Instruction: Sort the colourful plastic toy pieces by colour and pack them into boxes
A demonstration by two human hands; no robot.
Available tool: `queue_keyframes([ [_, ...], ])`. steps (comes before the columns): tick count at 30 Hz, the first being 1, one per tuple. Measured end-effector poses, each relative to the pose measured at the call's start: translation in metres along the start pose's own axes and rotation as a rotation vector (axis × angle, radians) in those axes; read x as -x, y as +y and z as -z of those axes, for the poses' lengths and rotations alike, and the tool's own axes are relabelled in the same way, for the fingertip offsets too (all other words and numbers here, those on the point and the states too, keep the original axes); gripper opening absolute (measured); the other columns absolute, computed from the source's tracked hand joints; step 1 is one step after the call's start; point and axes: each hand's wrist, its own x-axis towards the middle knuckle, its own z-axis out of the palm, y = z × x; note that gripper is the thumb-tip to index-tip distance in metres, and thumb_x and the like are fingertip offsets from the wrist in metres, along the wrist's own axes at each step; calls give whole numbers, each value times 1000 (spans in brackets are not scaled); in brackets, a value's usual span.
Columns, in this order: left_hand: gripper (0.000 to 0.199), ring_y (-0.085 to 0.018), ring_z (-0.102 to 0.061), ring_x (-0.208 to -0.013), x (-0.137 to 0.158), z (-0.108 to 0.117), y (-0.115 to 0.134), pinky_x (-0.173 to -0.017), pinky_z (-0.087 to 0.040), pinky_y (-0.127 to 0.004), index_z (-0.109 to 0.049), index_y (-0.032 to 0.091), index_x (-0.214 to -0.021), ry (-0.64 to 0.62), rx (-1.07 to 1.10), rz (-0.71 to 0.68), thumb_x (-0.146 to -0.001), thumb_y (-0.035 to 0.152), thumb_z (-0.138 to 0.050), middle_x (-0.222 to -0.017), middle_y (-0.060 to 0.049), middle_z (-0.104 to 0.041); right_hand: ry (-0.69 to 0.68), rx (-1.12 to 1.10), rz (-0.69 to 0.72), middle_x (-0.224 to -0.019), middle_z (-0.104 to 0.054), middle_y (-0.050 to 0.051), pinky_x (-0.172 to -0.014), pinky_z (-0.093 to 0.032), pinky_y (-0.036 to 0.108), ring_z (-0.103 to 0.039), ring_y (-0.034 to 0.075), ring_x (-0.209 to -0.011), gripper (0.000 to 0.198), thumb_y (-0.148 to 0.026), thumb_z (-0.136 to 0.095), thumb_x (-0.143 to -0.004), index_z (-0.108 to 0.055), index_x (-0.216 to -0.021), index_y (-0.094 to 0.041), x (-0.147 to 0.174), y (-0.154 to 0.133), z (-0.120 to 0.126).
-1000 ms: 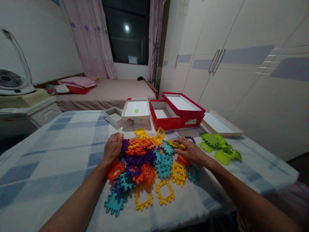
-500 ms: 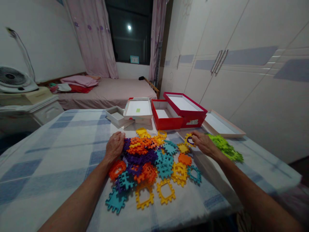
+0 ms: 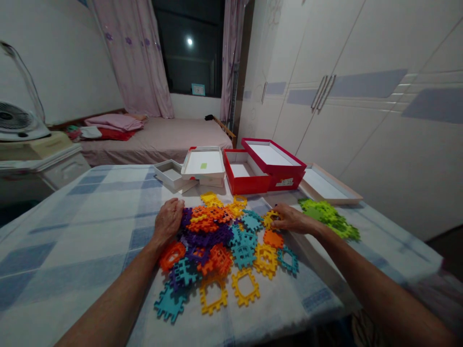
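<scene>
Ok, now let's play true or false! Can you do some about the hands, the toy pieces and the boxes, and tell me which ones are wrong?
1. The right hand is touching a yellow piece. True.
2. The left hand is on the green pieces. False: it is at the left edge of the mixed pile.
3. The green pieces lie apart from the mixed pile. True.
4. The red box is shut. False: its top is open and you can see inside.
5. The tablecloth is plain red. False: it is white and blue.
</scene>
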Motion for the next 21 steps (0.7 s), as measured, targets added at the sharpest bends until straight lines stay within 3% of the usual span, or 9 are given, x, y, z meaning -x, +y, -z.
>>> queue_keyframes([
  [10,57,-25,-54,-113,1,2,2,-101,-38,-38,-64,9,-103,-16,-12,-7,-89,41,-19,-118,-17,-61,22,-132,-63,-85,-57,3,-67,-40,25,-53,17,-77,31,-33,-62,-68,-61,-92,-14,-3,6,-14],
  [15,55,-25,-54,-113,1,3,4,-102,-38,-37,-64,10,-101,-14,-19,-13,-88,40,-21,-117,-17,-61,96,-413,-169,-74,-53,-2,-56,-39,23,-48,12,-65,36,-32,-64,-62,-49,-91,-17,2,5,-25],
  [19,55,-25,-54,-112,1,3,3,-102,-38,-38,-65,9,-100,-13,-26,-16,-88,39,-20,-117,-18,-61,186,-707,-152,-80,-59,2,-61,-43,27,-54,16,-70,40,-46,-60,-69,-51,-96,-17,19,0,-10],
  [21,56,-25,-54,-113,0,2,2,-102,-38,-37,-65,9,-100,-15,-30,-20,-89,40,-20,-117,-18,-61,157,-755,-135,-87,-62,5,-67,-45,29,-57,19,-77,40,-51,-54,-76,-56,-98,-17,32,-2,3],
])
